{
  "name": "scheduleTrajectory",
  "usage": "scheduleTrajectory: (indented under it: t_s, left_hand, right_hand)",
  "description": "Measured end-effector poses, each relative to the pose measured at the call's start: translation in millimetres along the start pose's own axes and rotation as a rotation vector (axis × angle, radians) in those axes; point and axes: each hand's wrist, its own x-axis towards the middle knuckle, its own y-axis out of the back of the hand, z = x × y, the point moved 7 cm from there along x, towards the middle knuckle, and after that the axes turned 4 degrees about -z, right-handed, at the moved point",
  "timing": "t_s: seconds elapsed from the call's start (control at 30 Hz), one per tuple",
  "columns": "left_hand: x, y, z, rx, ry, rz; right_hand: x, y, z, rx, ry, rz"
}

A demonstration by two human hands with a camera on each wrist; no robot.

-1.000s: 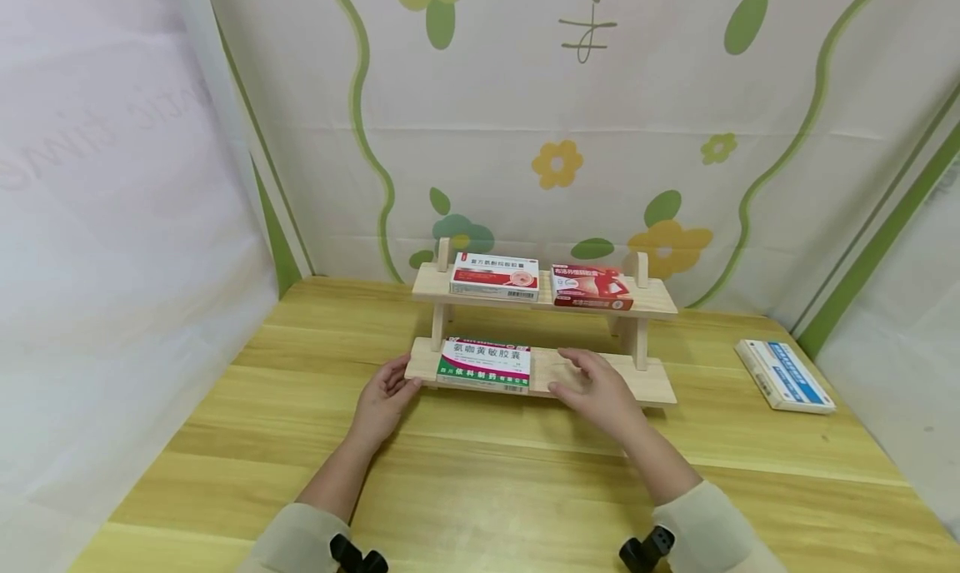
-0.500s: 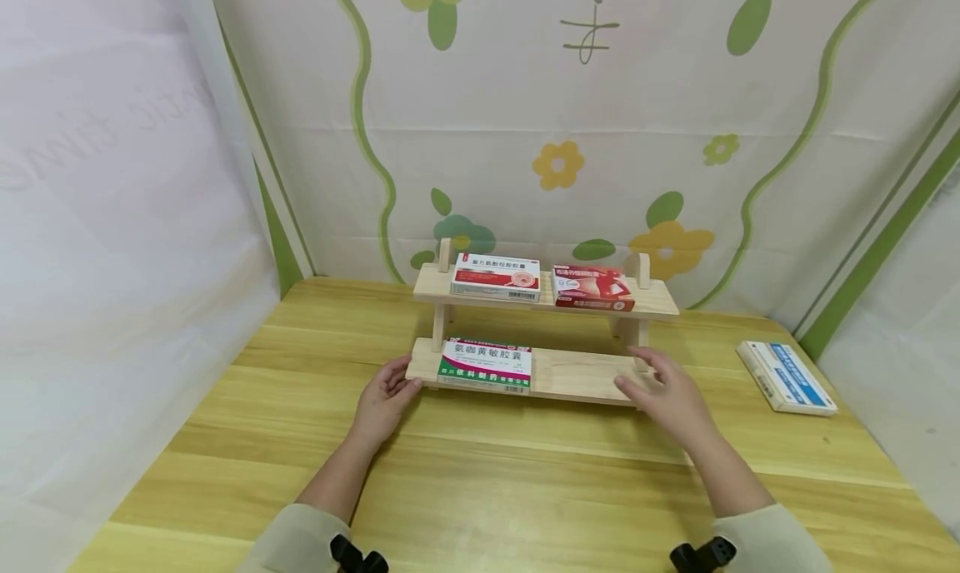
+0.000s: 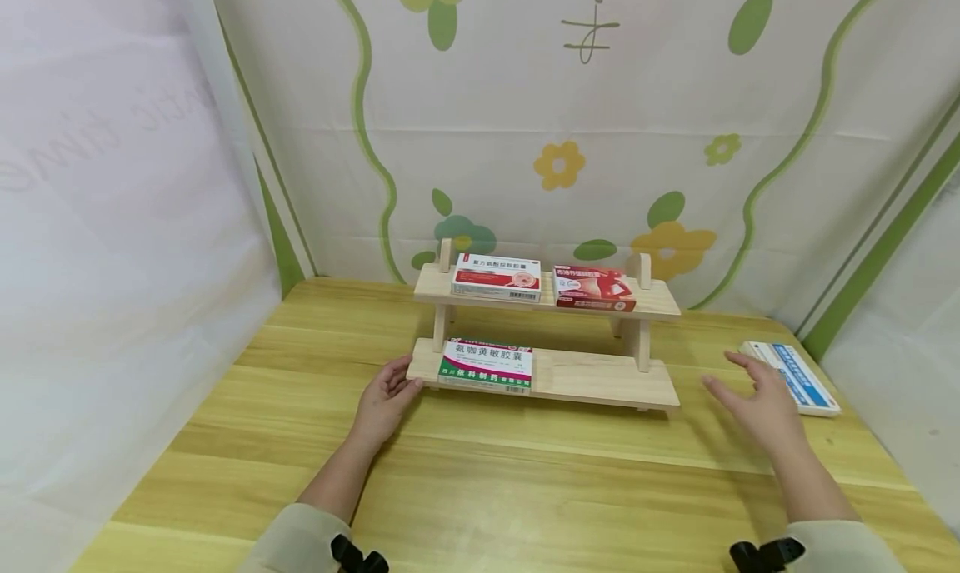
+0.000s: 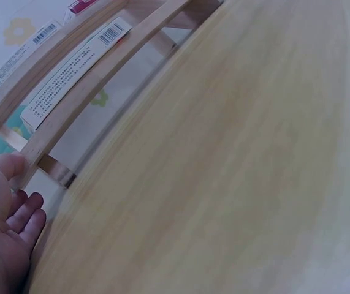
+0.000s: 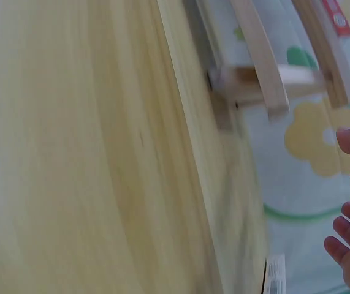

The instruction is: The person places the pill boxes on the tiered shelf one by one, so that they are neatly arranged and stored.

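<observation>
A two-tier wooden shelf [image 3: 600, 378] stands on the table. My left hand [image 3: 385, 402] grips the left end of its lower board; the left wrist view has the thumb on top and the other fingers curled beneath. Near that hand, a white, green and magenta medicine box [image 3: 486, 366] lies on the lower board. My right hand [image 3: 767, 408] is past the shelf's right end with fingers spread, holding nothing. It partly covers a white and blue medicine box [image 3: 808, 381] lying on the table at the right.
On the upper board lie a white and red medicine box [image 3: 496, 277] and a red medicine box [image 3: 594, 288]. The wooden table [image 3: 480, 490] extends in front of the shelf. A floral curtain [image 3: 480, 98] hangs close behind, with white curtains at both sides.
My right hand has moved right, from over the lower board to beside the white and blue medicine box. The left hand keeps its grip and the shelf stays in place.
</observation>
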Motion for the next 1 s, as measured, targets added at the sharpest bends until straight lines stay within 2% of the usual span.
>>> scheduleTrajectory:
  t_s: [0.23,0.43,0.77,1.0]
  left_hand:
    - [-0.8,-0.1,0.2,-0.011,-0.006,0.003]
    - [-0.2,-0.7,0.3,-0.004,-0.009,-0.004]
    - [0.8,-1.8,3.9,0.013,-0.013,-0.004]
    - [-0.2,-1.6,3.1,0.011,-0.009,-0.002]
  right_hand:
    - [6.9,25,53,-0.083,-0.079,0.053]
    - [9.8,37,90,-0.126,-0.179,0.023]
    - [9.6,38,130,-0.09,-0.359,-0.049]
    - [8.1,32,146,-0.128,-0.375,-0.085]
